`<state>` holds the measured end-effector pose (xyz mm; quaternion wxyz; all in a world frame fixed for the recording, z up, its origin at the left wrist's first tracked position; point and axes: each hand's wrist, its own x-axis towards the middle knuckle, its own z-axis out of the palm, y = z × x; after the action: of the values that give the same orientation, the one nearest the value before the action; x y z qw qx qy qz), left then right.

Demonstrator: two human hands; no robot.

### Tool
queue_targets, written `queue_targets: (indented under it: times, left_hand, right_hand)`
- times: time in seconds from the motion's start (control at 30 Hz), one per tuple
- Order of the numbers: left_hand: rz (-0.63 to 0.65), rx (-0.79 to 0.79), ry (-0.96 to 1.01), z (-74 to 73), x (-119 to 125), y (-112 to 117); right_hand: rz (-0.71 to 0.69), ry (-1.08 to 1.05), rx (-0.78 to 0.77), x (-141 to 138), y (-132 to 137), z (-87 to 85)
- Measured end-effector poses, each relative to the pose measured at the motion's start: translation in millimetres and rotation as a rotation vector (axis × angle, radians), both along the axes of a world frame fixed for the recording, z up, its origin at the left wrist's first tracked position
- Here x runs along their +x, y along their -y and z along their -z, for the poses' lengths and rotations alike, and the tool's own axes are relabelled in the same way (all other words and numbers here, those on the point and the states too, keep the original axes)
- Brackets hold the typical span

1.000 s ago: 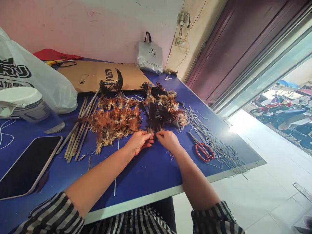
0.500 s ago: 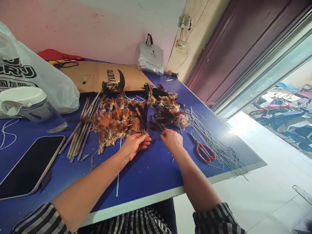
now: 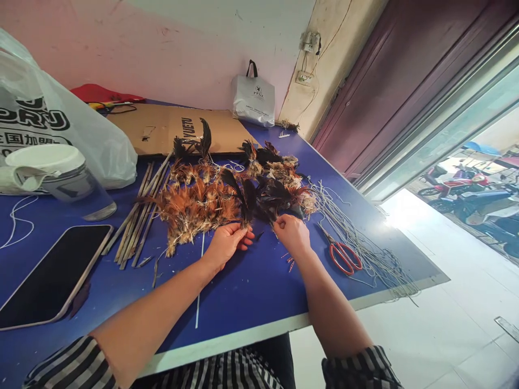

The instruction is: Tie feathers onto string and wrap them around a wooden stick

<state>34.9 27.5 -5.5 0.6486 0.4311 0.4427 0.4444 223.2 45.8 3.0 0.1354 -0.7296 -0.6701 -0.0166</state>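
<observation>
My left hand [image 3: 227,241] pinches the quill ends of a small bunch of dark feathers [image 3: 242,194], which fans upward beside a heap of orange-brown feathers [image 3: 193,202]. My right hand [image 3: 292,233] is closed at the near edge of a pile of dark and mixed feathers [image 3: 279,186]; its fingertips grip feather stems there. Both hands rest on the blue table [image 3: 243,286], a short gap between them. Striped sleeves show at both forearms.
Thin bamboo sticks [image 3: 138,216] lie left of the feathers. Red scissors [image 3: 343,253] and a tangle of strings [image 3: 365,237] lie to the right. A phone [image 3: 48,275], a jar [image 3: 60,178], a plastic bag [image 3: 60,129], cardboard [image 3: 170,127] and a small white bag [image 3: 253,97] are also on the table.
The hands, first pinched together on one dark bunch, have parted. My left hand kept the dark bunch and shifted left; my right hand reached into the dark feather pile.
</observation>
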Motion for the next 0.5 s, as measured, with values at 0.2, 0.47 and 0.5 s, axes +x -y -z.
queue_targets:
  times: [0.2,0.47,0.5]
  left_hand:
    - [0.012,0.12,-0.078,7.2,1.6,-0.6]
    - [-0.021,0.322,-0.129,15.3,-2.7,-2.4]
    - [-0.03,0.355,-0.14,15.6,-3.1,-2.2]
  right_hand:
    - [-0.009,-0.036,-0.006,3.2,-1.9,1.5]
    - [-0.095,-0.455,0.065,14.9,-7.5,4.2]
    - [-0.101,-0.447,0.06,15.9,-7.9,3.9]
